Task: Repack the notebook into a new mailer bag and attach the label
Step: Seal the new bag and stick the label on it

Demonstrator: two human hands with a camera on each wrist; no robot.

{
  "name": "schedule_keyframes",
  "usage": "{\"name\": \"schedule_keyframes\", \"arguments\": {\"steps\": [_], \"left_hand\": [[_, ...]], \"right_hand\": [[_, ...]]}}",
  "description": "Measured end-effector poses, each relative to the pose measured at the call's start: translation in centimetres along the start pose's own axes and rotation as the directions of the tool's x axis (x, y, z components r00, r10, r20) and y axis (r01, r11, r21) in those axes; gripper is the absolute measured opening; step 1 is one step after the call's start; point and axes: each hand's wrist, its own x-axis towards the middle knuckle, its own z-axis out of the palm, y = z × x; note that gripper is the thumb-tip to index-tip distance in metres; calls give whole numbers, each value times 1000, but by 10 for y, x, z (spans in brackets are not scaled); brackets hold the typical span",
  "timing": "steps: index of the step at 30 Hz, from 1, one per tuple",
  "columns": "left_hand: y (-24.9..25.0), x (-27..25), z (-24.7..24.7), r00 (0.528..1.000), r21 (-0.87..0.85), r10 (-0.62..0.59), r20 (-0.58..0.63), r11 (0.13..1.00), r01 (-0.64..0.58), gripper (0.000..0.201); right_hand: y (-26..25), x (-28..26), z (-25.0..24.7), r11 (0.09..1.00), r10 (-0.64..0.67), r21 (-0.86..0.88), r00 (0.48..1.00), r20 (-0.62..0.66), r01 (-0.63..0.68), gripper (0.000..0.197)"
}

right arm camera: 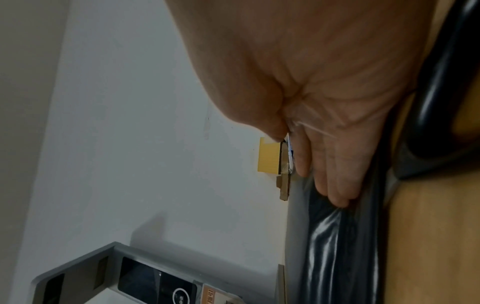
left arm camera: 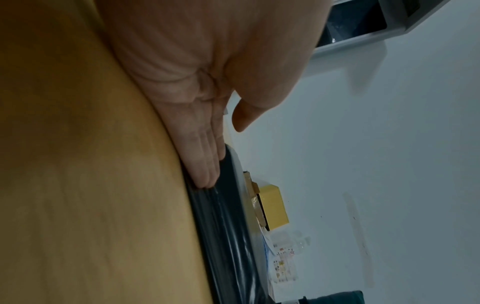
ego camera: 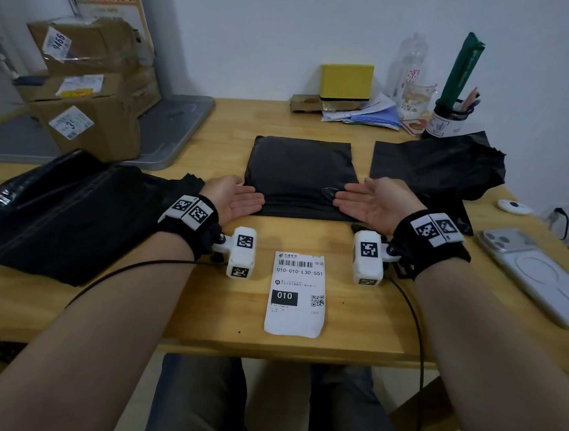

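A black mailer bag [ego camera: 301,169] lies flat in the middle of the wooden table [ego camera: 203,304], bulging slightly; no notebook shows. Its near flap is folded toward me. My left hand [ego camera: 249,196] rests edge-down at the flap's left end, palm turned inward, fingers straight and touching the plastic [left arm camera: 228,226]. My right hand [ego camera: 345,197] mirrors it at the right end, straight fingers [right arm camera: 335,185] against the glossy film [right arm camera: 332,246]. Neither hand holds anything. A white shipping label [ego camera: 296,293] lies face up near the front edge, between my wrists.
A torn black bag [ego camera: 438,165] lies at the right, a pile of black mailers [ego camera: 68,207] at the left. A phone [ego camera: 538,273] sits at the right edge. Cardboard boxes [ego camera: 90,84] stand back left. A yellow box [ego camera: 346,80], papers and a pen holder [ego camera: 446,120] line the wall.
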Motion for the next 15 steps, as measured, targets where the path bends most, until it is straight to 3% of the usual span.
{"name": "schedule_keyframes", "arguments": {"steps": [8,15], "left_hand": [[1,-4,-17,995,-24,45,-89,999,-48,42],[1,-4,-4,970,95,204,-136,977,-192,36]], "right_hand": [[-5,-11,-6,995,-63,-80,994,-85,56,42],[-10,-21,-15,969,-208,-170,961,-181,178,43]]}}
